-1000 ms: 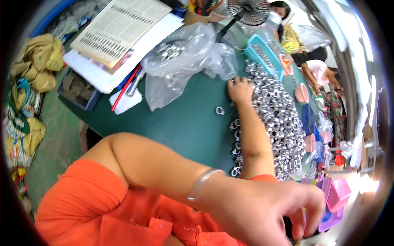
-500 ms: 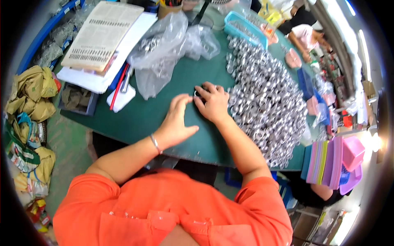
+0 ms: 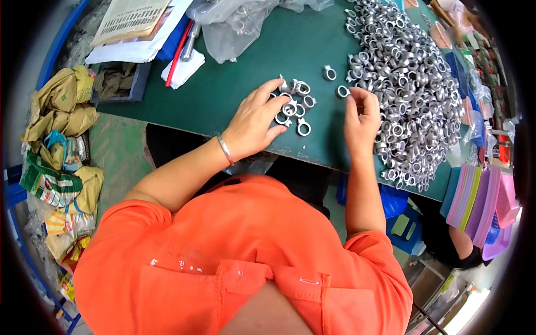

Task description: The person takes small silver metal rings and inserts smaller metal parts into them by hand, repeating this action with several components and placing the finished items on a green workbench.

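A small loose group of silvery metal rings (image 3: 303,128), each with a little lug, lies on the green table. My left hand (image 3: 254,124), a bracelet at its wrist, curves around the near-left side of this group. Its fingers are apart, and the fingertips reach the outer rings. Further right, my right hand (image 3: 363,121) has thumb and forefinger closed at the edge of a single metal ring (image 3: 343,91). Another lone ring (image 3: 330,72) lies just beyond. The big heap of similar rings (image 3: 410,95) rises directly to the right of my right hand.
Clear plastic bags (image 3: 237,33) lie at the far side. Papers and a booklet (image 3: 128,22), a red pen (image 3: 180,53) and a grey box (image 3: 139,84) occupy the left. Stacked colourful plastic trays (image 3: 474,201) stand at right. Sacks (image 3: 61,111) line the floor at left.
My hands, close together before, are now apart: the right has moved rightward to the heap's edge. A group of rings now shows beside my left hand. The view has tilted down.
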A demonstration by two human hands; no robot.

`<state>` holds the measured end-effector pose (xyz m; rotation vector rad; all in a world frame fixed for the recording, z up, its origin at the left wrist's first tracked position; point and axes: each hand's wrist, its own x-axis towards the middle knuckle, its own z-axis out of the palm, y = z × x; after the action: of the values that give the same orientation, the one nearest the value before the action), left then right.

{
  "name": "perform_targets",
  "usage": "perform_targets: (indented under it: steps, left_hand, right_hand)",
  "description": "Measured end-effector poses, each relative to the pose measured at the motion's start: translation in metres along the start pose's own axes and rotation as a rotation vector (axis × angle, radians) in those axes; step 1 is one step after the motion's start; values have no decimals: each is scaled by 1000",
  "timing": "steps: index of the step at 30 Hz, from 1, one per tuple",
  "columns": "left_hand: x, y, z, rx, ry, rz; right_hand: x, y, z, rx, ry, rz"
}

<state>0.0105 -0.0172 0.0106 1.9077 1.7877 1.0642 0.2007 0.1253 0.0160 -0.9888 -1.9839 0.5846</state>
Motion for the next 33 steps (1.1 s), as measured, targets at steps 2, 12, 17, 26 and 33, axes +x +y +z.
perform_targets:
  steps: [2,12,17,26,33]
  left_hand:
    - [-3,-1,1,36,33,-36]
    - [-31,6,-2,-154,310,-39]
    - [-45,25,-3,-933,-23,-379]
    - [-58,28,-11,-737,-7,-270]
    - [-61,29,-14,-1024,27,-519]
  right_hand:
    - [-9,-1,-3,70,-199,51]
    - [-58,-39,5,347,-479,56]
    - [-77,-58,9,654,-437,23]
    - [-79,-64,11,1063,-659,657]
    - [-93,-56,23,1438,-462,452]
